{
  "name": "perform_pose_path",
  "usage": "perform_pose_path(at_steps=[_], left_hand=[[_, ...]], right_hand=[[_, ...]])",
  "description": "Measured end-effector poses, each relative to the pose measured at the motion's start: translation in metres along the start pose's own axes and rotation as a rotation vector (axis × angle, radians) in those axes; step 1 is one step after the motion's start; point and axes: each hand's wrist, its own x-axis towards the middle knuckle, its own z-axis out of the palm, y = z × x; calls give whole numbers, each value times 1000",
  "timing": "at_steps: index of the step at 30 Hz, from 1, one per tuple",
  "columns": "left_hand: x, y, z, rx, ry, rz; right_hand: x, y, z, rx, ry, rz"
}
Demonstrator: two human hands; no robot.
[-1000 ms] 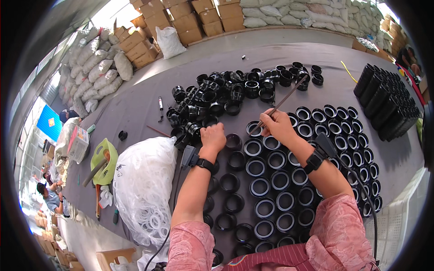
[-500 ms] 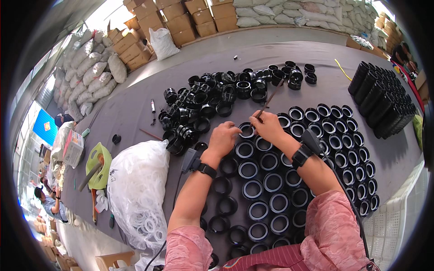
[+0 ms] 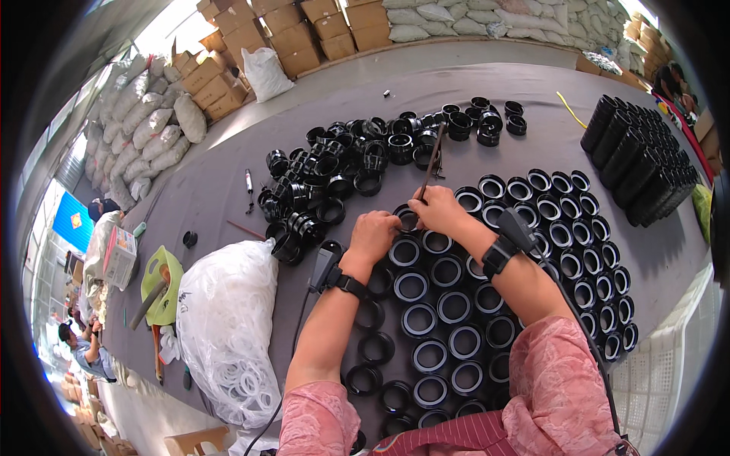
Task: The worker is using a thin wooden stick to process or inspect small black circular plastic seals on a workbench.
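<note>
My left hand is closed, its fingertips pinching the near left rim of a black ring at the far left end of the rows. In my right hand is a thin brown stick, slanting up and away, its lower end hidden by the fingers at the ring's right side. Close below stand rows of black rings with white inner rings. Plain black rings without visible white lie left of them, near my left forearm. A clear plastic bag holds many white rings.
Beyond my hands lies a loose heap of black rings. Stacked black rings stand at the far right. Left of the bag are a green scoop-like container and a marker pen. Cables run from both wrists. Other people sit at far left.
The stick has swung from leaning right to nearly upright, with my right hand shifting slightly left. My left hand stays at the same ring. The whole view has shifted slightly.
</note>
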Motion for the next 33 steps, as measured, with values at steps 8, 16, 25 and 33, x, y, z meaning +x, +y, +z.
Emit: perform_pose_path(at_steps=[8,16,25,33], left_hand=[[2,-3,2,-12,-39,9],[-1,-6,6,-7,-27,-6],[14,-29,11,-116,-109,-316],[22,-5,9,91,72,-474]], right_hand=[[20,13,9,-263,214,-303],[6,13,22,-13,84,-214],[-18,12,-23,287,299,-84],[-24,21,-29,227,213,-73]])
